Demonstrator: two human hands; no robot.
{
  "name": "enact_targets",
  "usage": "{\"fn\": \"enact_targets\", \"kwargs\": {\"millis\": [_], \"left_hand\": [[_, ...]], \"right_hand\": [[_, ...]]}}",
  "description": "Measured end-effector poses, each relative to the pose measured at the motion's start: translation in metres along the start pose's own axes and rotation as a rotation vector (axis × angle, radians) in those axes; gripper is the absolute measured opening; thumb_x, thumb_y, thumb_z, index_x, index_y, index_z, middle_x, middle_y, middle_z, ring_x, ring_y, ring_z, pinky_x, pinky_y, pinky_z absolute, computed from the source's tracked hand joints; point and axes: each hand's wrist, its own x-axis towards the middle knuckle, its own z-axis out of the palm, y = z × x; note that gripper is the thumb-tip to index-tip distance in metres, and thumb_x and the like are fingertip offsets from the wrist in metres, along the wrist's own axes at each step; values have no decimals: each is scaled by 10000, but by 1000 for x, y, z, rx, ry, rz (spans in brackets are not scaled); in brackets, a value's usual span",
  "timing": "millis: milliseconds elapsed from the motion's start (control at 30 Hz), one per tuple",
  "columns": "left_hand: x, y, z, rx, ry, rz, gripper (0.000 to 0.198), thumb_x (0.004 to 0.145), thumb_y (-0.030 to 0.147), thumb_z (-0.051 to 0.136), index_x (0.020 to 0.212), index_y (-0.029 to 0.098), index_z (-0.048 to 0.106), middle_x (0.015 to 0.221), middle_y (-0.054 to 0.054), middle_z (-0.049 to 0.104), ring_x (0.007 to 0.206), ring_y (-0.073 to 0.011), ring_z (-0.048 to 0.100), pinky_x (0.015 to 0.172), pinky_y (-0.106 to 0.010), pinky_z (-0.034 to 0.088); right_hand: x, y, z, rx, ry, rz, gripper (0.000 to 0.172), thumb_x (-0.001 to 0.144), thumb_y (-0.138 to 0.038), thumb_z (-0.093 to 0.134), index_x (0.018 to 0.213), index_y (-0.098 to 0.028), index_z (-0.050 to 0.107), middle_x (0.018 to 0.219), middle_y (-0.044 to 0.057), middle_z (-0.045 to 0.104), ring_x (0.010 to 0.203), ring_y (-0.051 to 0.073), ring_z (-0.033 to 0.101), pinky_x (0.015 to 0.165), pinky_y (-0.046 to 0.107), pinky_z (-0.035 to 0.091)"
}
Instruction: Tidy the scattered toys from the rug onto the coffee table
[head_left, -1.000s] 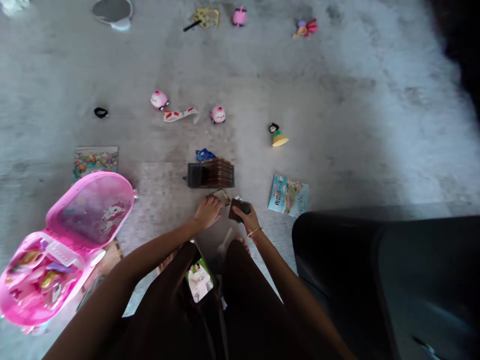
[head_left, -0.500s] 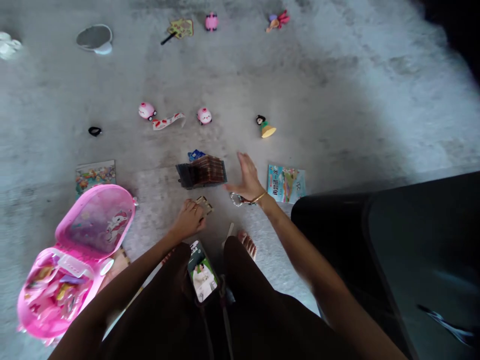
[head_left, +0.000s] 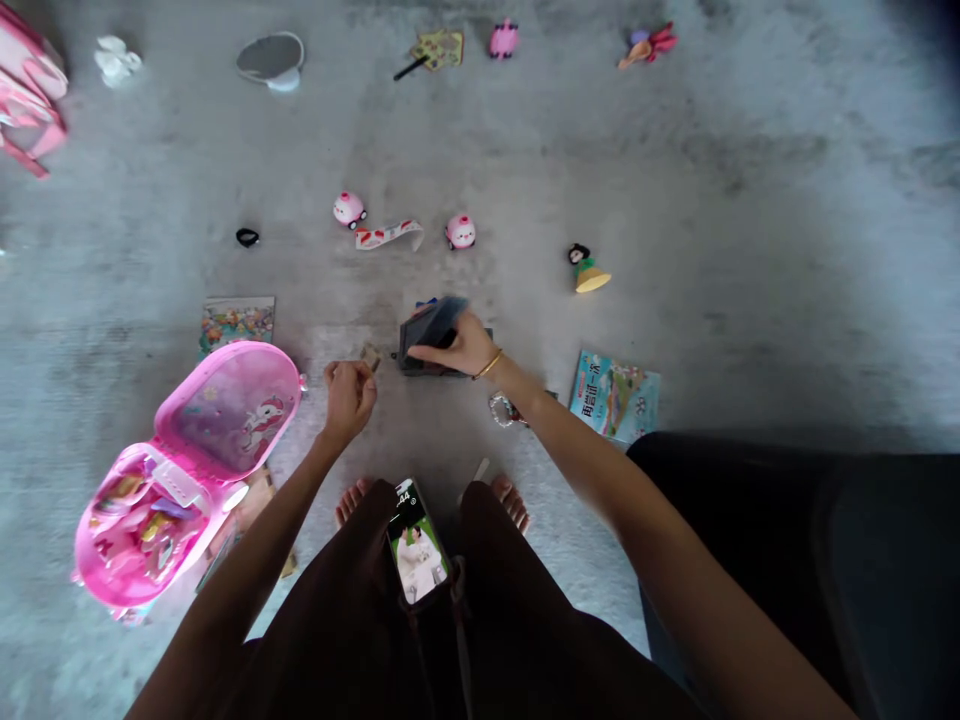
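My right hand (head_left: 466,348) is closed on the dark flap of a wallet-like case (head_left: 416,345) on the floor, thumb on the near side and fingers behind; the flap is blurred. A bit of something blue (head_left: 426,303) shows behind the case. Left of it, my left hand (head_left: 349,395) is closed in a pinch on a small tan flat piece (head_left: 370,355), which is smeared by motion. Under my right forearm lies a beaded bracelet (head_left: 501,408).
An open pink toy case (head_left: 169,415) full of small toys stands at left. Ahead lie round pink toy cars (head_left: 460,231), a printed strip (head_left: 386,235), a doll (head_left: 587,270) and a mirror (head_left: 271,58). A booklet (head_left: 616,393) and black furniture (head_left: 750,520) are at right. A phone (head_left: 417,550) rests between my legs.
My right hand has moved from beside the case onto its flap, hiding the brown pleats. The left hand has lifted the tan piece and moved left. The view has shifted leftward.
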Motion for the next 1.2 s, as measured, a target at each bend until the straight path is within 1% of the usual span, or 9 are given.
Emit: {"fn": "enact_targets", "kwargs": {"millis": [100,200,367,500,667,833,967,1100,1200], "left_hand": [[25,9,-1,79,-87,205,144,926,316,460,942,202,547,862,-52,614,908,-240,558,995,-474,332],[43,12,1,170,-193,394,180,942,327,489,1012,202,599,967,-74,653,1033,-264,564,1052,-495,288],[49,2,0,227,-252,422,210,951,309,497,1051,199,645,1037,-95,669,1070,-274,563,1077,-519,272],[41,-4,-2,234,-262,409,217,953,296,508,1092,227,661,1058,-91,674,1115,-275,554,1094,-535,259],[36,-4,-3,253,-264,476,212,958,264,511,1109,263,660,1057,-69,686,1142,-254,554,1086,-516,279],[39,-3,-5,261,-267,489,204,950,266,527,1100,273,666,1046,-68,683,1140,-255,552,1076,-516,310],[42,-1,-5,248,-250,538,197,957,268,526,1093,269,668,1024,-65,677,1130,-243,552,1069,-499,334],[41,-1,0,162,-257,495,185,954,299,542,1069,290,687,1137,-69,646,1177,-241,531,1083,-505,337],[39,0,8,36,-281,399,178,939,345,568,1043,294,703,1306,-84,569,1300,-270,462,1127,-542,296]], "right_hand": [[-10,9,-4,266,211,124,716,724,-733,675,1212,-211,624,1100,87,715,1023,267,668,982,440,515],[-20,14,-3,302,353,158,718,729,-710,690,1252,-227,599,1101,80,711,1073,266,656,1031,443,501],[-27,9,-4,145,414,80,628,799,-660,654,1265,-248,572,1223,98,656,1234,276,580,1104,460,453],[-31,-2,-16,47,363,-27,590,835,-618,647,1275,-244,523,1331,116,585,1288,284,538,1135,482,417],[-42,-22,-43,-35,224,-73,677,875,-565,626,1409,-237,372,1248,125,616,1142,285,620,1042,501,483],[-37,-37,-80,-376,87,-98,591,866,-501,650,1364,-218,505,1198,126,610,1152,326,579,1023,528,472],[-27,-24,-80,-451,-123,-54,532,914,-463,574,1388,-227,522,1205,132,589,1176,320,561,1011,519,474],[-18,-8,-57,-443,-237,23,876,752,-548,745,1491,-237,391,1393,152,504,1287,373,485,1062,563,412],[-16,-5,-49,-464,-289,70,1142,580,-497,871,1535,-235,302,1349,152,557,1207,396,543,1035,574,418]]}}
